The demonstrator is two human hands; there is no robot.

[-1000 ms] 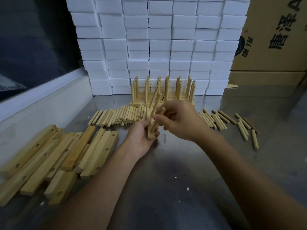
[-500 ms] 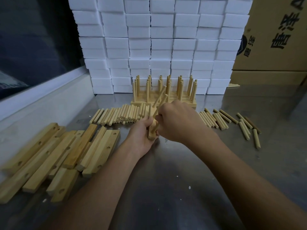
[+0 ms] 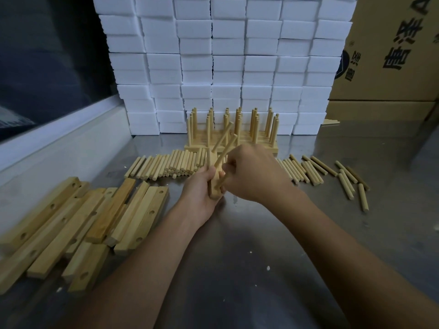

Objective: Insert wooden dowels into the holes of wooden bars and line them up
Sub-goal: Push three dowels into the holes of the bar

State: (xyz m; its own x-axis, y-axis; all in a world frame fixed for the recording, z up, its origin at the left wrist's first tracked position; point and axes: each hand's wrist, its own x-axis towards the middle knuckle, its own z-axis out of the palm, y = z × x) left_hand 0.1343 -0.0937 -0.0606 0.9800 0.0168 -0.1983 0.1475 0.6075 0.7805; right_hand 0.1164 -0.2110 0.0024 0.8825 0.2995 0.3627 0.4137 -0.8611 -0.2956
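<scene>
My left hand [image 3: 202, 186] grips a wooden bar [image 3: 213, 186] held on edge above the metal table. Two dowels [image 3: 225, 141] stick out of the bar, slanting up to the right. My right hand [image 3: 254, 174] pinches a third dowel [image 3: 221, 182] whose tip sits at the bar's lower hole. Behind the hands stand finished bars with upright dowels [image 3: 231, 131], lined up in a row. Loose dowels lie in a row at the left [image 3: 166, 166] and scattered at the right [image 3: 316, 170]. Bars with bare holes [image 3: 83, 222] are piled at the left.
A wall of white foam blocks [image 3: 225, 62] closes the back. A cardboard box [image 3: 392, 55] stands at the back right. A raised white ledge [image 3: 59, 150] runs along the table's left side. The steel tabletop [image 3: 261, 257] stretches toward me.
My right hand has closed in on the bar and brought a third dowel down to its lower hole. The left hand has kept its grip on the bar.
</scene>
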